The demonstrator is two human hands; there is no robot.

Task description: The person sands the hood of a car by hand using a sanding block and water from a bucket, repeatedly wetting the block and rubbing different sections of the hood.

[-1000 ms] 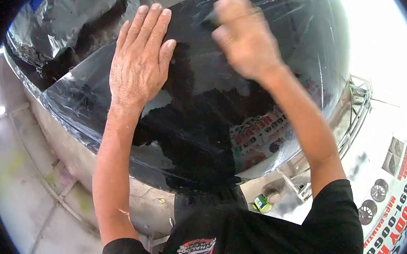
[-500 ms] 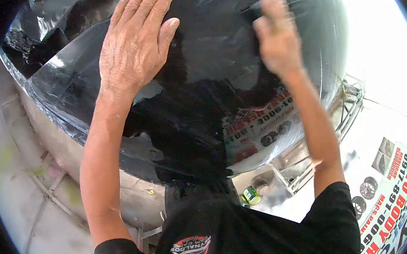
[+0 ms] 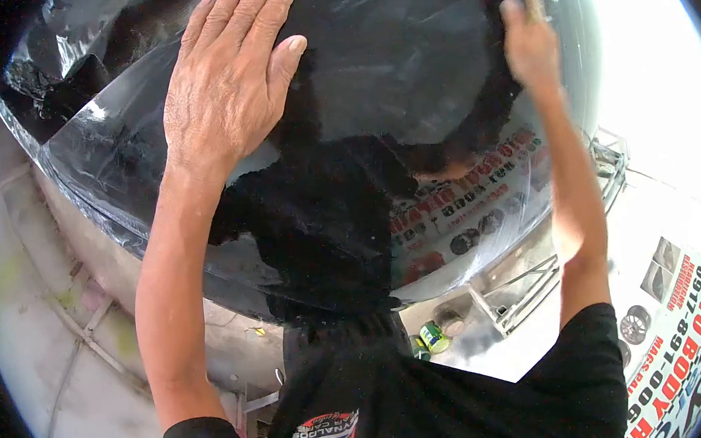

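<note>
A glossy black curved panel (image 3: 341, 96), like a car body part, fills the upper middle of the head view. Whitish smears and streaks mark its surface. My left hand (image 3: 229, 84) lies flat on the panel's left part, fingers stretched out and thumb a little apart, holding nothing. Near the panel's right edge, my right hand (image 3: 533, 44) is pressed down with its fingers bunched together. Motion blurs those fingers, and whatever may be under them is hidden.
Crinkled black plastic-like material (image 3: 68, 76) lies at the panel's upper left. Metal stand bars (image 3: 529, 287) show below right, with a green can (image 3: 434, 337) on the floor beside them. A printed auto body banner (image 3: 681, 341) is at the lower right.
My right hand has moved to the right across the black panel, toward its edge. My left hand has stayed almost in place.
</note>
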